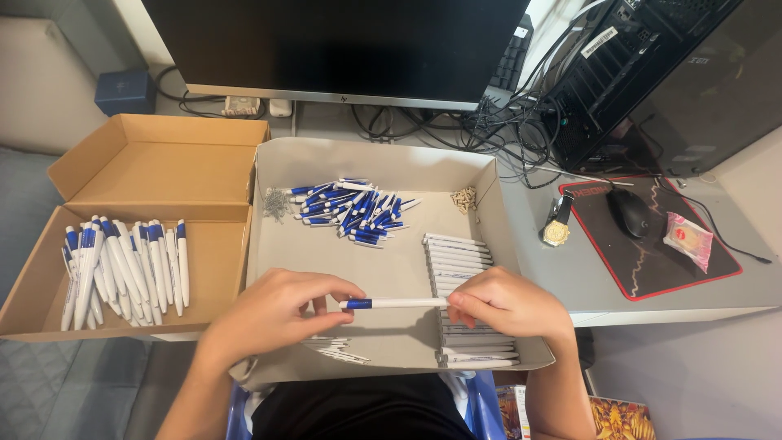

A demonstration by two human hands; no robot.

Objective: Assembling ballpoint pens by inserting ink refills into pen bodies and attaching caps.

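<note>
Both hands hold one pen over the near part of a grey tray. The left hand pinches the blue end, and the right hand pinches the white end. The pen lies flat between them, left to right.

Under the right hand sits a neat row of white pen barrels. Far back in the tray lies a heap of blue pen parts, with small metal springs just left of it. On the left, a brown cardboard box holds many finished pens. On the right, a watch and a mouse rest on the desk.
</note>
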